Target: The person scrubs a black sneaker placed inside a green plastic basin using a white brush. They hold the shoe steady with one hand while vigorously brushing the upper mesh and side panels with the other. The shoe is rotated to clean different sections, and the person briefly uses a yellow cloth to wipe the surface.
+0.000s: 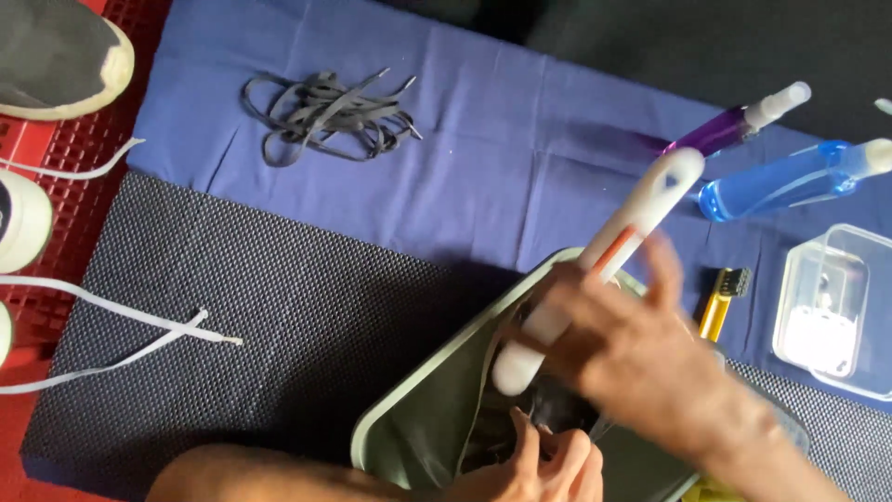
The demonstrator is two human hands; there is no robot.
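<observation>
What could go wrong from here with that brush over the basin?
The right hand is blurred in motion, gripping the white brush handle; a swing might knock the blue spray bottle lying close by. The left hand holds something dark inside the green basin, which could slip and splash the blue cloth.

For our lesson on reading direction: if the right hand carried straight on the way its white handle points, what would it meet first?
Probably the purple spray bottle. The right hand holds the white handle angled that way, though depth is unclear.
</observation>
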